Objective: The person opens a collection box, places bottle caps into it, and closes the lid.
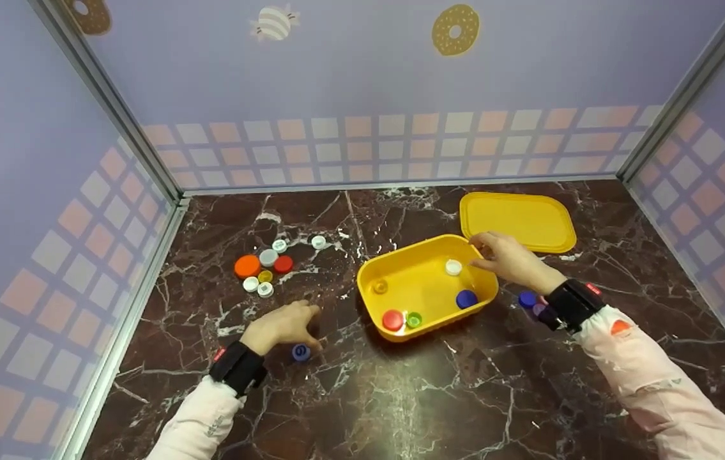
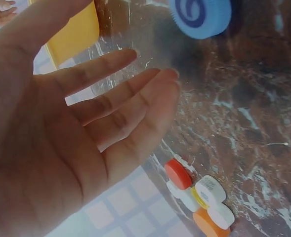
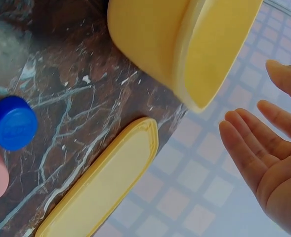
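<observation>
A brown marbled tabletop [image 1: 413, 409] fronts a purple wall [image 1: 362, 76]. Yellow container [image 1: 423, 286]: center of frame, loose caps [image 1: 392, 320] inside. Left grip [image 1: 280, 327]: lower left of center, spread, near a blue swirl-marked cap [image 1: 301, 352]. Right grip [image 1: 510, 257]: right of center, spread, at the container's right end. Yellow lid [image 1: 518, 220]: right of center, behind.

Enclosed by lilac walls [image 1: 362, 70] with pink and white squares [image 1: 358, 150], joined by grey strips [image 1: 108, 96], around a dark, marbled table [image 1: 439, 396].
</observation>
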The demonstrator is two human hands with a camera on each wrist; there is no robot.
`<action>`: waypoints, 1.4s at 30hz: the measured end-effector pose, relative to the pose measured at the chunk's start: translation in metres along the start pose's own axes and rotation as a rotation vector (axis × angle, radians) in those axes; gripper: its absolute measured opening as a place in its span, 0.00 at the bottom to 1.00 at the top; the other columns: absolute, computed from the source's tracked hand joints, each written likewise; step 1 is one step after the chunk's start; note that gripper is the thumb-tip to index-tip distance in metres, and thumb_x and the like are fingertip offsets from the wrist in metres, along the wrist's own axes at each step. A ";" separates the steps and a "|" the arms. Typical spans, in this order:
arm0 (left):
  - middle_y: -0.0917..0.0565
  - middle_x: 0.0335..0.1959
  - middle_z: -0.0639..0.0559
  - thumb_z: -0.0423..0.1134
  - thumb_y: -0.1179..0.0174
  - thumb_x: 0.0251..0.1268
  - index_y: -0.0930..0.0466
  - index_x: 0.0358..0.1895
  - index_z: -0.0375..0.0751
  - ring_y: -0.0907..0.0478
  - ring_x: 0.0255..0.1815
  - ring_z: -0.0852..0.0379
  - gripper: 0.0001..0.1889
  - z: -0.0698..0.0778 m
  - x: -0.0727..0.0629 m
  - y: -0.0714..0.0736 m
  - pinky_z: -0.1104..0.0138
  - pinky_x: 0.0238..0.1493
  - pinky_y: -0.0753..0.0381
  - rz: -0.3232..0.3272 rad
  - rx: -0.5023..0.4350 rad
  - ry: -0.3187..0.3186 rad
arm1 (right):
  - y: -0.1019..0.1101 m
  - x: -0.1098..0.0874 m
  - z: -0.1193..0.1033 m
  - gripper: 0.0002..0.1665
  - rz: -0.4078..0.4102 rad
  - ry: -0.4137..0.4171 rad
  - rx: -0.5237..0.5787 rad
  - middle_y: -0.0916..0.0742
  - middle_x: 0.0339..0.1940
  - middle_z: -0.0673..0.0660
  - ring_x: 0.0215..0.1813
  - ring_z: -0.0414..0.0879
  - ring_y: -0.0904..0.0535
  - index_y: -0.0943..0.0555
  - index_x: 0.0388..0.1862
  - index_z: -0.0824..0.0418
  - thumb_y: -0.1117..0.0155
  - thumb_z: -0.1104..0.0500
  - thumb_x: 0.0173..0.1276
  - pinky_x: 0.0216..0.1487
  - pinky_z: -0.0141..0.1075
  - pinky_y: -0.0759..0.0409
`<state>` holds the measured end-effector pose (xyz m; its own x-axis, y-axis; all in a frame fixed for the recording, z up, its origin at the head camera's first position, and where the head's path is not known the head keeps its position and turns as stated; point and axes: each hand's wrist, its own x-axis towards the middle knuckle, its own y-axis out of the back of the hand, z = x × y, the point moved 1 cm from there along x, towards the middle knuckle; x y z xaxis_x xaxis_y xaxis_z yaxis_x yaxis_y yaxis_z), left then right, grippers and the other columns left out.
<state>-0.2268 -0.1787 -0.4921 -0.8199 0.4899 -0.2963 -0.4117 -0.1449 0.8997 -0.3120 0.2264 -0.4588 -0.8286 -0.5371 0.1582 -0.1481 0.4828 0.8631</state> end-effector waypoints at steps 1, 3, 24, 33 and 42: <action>0.29 0.32 0.49 0.48 0.28 0.36 0.26 0.36 0.39 0.29 0.35 0.50 0.24 -0.001 -0.001 -0.001 0.58 0.36 0.29 -0.007 -0.002 -0.002 | 0.001 -0.001 0.001 0.21 -0.003 -0.012 0.007 0.21 0.39 0.65 0.37 0.57 0.24 0.26 0.47 0.70 0.33 0.62 0.56 0.37 0.44 0.24; 0.31 0.30 0.51 0.47 0.27 0.35 0.27 0.34 0.40 0.30 0.33 0.52 0.23 -0.002 -0.003 -0.004 0.59 0.34 0.29 -0.021 -0.014 0.000 | 0.004 -0.001 0.004 0.22 -0.003 -0.029 0.022 0.21 0.41 0.66 0.39 0.57 0.23 0.26 0.48 0.71 0.34 0.62 0.57 0.38 0.45 0.23; 0.35 0.29 0.51 0.36 0.27 0.33 0.30 0.34 0.38 0.32 0.31 0.50 0.23 -0.009 -0.017 -0.021 0.57 0.32 0.30 0.048 -0.067 -0.133 | 0.018 -0.015 0.052 0.21 0.015 -0.187 0.001 0.21 0.40 0.67 0.41 0.59 0.25 0.26 0.46 0.72 0.35 0.60 0.59 0.39 0.48 0.25; 0.36 0.28 0.52 0.34 0.31 0.33 0.32 0.30 0.40 0.35 0.27 0.52 0.19 -0.017 -0.013 -0.028 0.59 0.27 0.33 0.096 -0.068 -0.216 | 0.017 -0.023 0.064 0.20 0.014 -0.222 -0.004 0.20 0.39 0.69 0.40 0.60 0.24 0.26 0.44 0.72 0.35 0.60 0.58 0.40 0.50 0.25; 0.36 0.26 0.55 0.31 0.37 0.35 0.29 0.27 0.39 0.36 0.26 0.54 0.13 -0.011 -0.012 -0.024 0.64 0.26 0.35 0.072 -0.014 -0.188 | 0.016 -0.027 0.068 0.25 -0.057 -0.301 -0.004 0.21 0.41 0.68 0.40 0.57 0.24 0.27 0.48 0.72 0.36 0.55 0.60 0.40 0.48 0.25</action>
<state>-0.2111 -0.1905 -0.5132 -0.7591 0.6296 -0.1654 -0.3618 -0.1968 0.9112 -0.3288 0.2956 -0.4818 -0.9418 -0.3340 -0.0388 -0.1971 0.4548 0.8685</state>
